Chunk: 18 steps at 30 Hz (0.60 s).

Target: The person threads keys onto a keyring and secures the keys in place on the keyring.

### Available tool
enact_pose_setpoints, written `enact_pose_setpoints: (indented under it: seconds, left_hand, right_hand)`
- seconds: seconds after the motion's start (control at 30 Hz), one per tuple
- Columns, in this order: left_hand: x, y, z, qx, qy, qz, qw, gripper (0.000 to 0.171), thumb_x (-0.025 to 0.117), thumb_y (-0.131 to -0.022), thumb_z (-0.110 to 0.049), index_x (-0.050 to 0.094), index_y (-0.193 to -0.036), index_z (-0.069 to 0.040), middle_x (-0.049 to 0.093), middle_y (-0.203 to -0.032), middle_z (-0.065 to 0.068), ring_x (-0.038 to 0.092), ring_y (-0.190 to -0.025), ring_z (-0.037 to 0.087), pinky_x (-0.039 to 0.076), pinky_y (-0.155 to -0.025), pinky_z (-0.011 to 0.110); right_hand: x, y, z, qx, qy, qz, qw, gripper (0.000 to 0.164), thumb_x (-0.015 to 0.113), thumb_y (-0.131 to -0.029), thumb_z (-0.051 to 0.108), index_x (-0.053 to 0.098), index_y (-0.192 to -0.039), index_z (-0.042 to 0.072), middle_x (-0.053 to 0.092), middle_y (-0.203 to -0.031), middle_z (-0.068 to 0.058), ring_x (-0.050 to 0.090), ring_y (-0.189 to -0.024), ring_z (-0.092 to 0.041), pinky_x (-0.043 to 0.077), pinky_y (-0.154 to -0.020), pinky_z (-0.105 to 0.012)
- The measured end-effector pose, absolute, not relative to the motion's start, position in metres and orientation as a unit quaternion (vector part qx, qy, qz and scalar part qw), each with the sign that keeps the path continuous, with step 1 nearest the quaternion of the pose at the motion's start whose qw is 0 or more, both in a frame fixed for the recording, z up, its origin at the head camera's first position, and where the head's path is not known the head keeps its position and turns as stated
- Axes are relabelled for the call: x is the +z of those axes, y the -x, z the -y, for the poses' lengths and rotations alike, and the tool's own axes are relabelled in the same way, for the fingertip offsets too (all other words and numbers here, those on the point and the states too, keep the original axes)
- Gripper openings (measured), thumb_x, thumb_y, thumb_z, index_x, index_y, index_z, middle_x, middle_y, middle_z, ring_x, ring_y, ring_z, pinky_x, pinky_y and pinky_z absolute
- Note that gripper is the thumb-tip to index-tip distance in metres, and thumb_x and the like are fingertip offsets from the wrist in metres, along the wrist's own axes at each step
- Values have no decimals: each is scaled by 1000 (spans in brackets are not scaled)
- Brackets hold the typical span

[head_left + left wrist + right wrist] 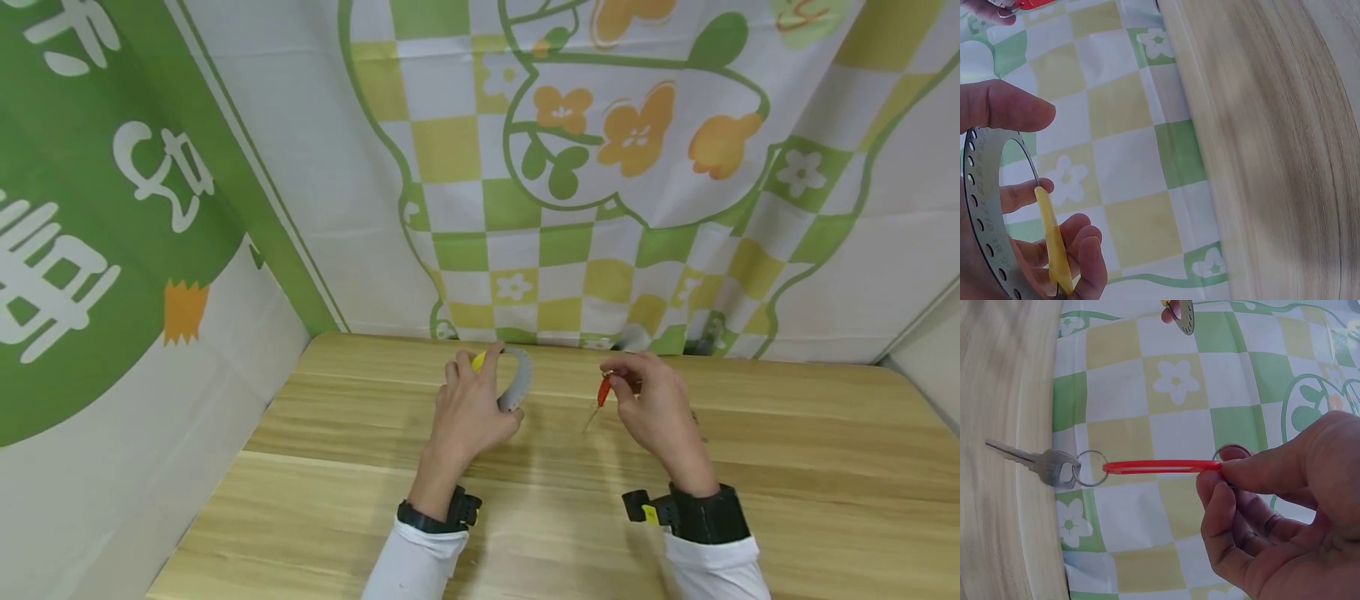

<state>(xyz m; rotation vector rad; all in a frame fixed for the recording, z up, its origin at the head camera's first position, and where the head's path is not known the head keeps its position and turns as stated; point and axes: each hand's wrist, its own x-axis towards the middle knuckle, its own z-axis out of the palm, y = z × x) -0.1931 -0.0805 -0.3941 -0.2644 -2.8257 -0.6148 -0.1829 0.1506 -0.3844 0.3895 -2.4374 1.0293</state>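
1. Red key tag (1154,467): up over the table, R hand side; key (1057,467) hangs on a ring at its lower end.
2. R hand (656,408): thumb + fingertips pinch tag's top end.
3. Curved grey strip (988,187) w/ holes + yellow grip (1054,240): in L hand (468,408), fingers curled round grip, thumb by strip's end; well apart from key.
4. Wood-grain table (337,483) below; checked flowery cloth (446,150) behind.
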Motion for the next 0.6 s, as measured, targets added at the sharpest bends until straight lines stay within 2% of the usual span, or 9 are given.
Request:
enact_pose_setpoints:
  seconds: [0.6]
  left_hand:
    - [-395, 193, 79, -206, 95, 965, 129, 87, 68, -66, -38, 32, -143, -20, 38, -124, 21, 40, -106, 35, 41, -69, 45]
  right_hand:
    - [-385, 183, -151, 377, -144, 886, 228, 17, 57, -84, 2, 69, -89, 13, 59, -90, -2, 57, -72, -13, 45, -62, -30]
